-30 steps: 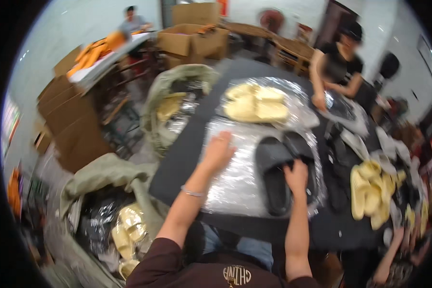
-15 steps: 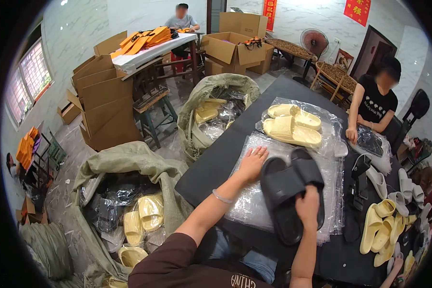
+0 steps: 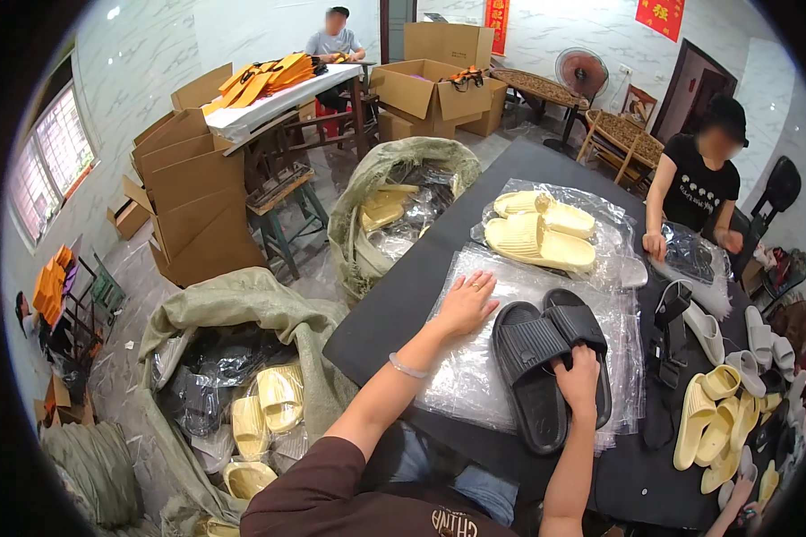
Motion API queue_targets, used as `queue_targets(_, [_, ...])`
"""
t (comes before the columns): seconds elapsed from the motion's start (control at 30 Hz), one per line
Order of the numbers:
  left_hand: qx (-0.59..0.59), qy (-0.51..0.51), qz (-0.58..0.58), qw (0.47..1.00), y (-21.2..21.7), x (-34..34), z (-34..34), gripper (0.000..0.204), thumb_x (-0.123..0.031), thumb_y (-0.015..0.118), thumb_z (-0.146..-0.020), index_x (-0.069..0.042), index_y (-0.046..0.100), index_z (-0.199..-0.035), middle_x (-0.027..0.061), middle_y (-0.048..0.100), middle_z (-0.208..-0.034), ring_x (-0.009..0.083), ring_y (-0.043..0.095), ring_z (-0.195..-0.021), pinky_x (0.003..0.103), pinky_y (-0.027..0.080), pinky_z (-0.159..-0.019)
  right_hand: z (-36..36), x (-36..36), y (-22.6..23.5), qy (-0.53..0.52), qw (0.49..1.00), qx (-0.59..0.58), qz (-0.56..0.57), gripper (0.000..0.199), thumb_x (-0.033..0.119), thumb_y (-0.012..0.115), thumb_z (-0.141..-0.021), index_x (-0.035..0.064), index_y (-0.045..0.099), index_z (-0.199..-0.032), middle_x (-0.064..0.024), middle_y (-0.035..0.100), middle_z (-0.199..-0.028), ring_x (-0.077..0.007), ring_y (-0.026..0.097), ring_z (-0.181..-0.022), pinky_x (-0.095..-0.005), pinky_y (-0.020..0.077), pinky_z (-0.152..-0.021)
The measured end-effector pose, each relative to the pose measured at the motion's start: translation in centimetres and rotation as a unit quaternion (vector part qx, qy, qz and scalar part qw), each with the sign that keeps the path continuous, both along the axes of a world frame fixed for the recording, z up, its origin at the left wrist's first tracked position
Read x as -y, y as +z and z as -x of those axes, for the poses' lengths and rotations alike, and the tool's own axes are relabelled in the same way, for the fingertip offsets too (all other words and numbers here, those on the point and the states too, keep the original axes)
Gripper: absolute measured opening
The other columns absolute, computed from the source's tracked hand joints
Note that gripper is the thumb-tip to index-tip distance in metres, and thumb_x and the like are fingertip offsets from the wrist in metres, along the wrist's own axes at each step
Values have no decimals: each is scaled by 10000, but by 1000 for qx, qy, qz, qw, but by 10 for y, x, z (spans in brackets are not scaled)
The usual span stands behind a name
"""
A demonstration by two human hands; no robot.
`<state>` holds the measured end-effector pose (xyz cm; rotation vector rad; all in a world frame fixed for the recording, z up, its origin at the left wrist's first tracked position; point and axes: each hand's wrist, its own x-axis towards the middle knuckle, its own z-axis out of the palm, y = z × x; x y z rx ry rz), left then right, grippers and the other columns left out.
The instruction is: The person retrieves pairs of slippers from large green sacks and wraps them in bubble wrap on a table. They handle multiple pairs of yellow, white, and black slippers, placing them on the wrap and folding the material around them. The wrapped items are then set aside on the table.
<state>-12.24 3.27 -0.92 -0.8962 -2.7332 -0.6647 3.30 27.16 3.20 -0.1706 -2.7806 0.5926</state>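
Observation:
A pair of black ribbed slippers (image 3: 530, 369) lies side by side on a stack of clear plastic bags (image 3: 461, 376), toes pointing away from me. My right hand (image 3: 577, 379) is closed on the right-hand slipper at its strap opening, with the fingertips partly hidden there. To the left of the pair, my left hand (image 3: 465, 305) rests flat on the bags, fingers spread and holding nothing. Just beyond the stack is a cream-yellow pair of slippers (image 3: 539, 242) lying on clear plastic.
Loose yellow slippers (image 3: 715, 421) and grey ones (image 3: 756, 338) crowd the right side of the black table (image 3: 394, 309). Left of it stand two woven sacks (image 3: 215, 300) of bagged slippers. A co-worker (image 3: 697, 183) handles a bagged black item across the table. Cardboard boxes (image 3: 430, 94) stand behind.
The black slippers have come down a little and now lie flatter on the bags, my right hand still on them. My left hand stays spread on the stack.

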Motion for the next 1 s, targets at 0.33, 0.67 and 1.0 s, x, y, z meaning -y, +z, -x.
queue_targets(0.33, [1, -1, 11, 1000, 4, -1, -1, 524, -380, 415, -960, -39, 412, -1357, 122, 369, -1446, 276, 282, -1372, 435, 214, -1119, -1, 3, -7, 5, 999, -49, -19, 425, 233, 663, -750, -70, 581, -1037, -189, 557, -1170, -350, 479, -1091, -446, 349, -952])
queue_targets(0.67, [-9, 2, 7, 1000, 1, -1, 0, 524, -385, 421, -958, -37, 422, -1349, 122, 376, -1442, 274, 281, -1372, 432, 214, -1120, -2, 5, -5, 2, 999, -44, -16, 428, 238, 667, -752, -67, 583, -1041, -179, 555, -1181, -342, 474, -1100, -443, 341, -963])
queue_targets(1.0, [1, -2, 10, 1000, 2, -1, 1, 529, -387, 420, -958, -46, 411, -1362, 121, 371, -1445, 273, 278, -1373, 434, 209, -1120, -1, 5, -8, -6, 999, -45, -23, 429, 230, 667, -753, -68, 582, -1048, -179, 556, -1176, -341, 473, -1101, -442, 338, -967])
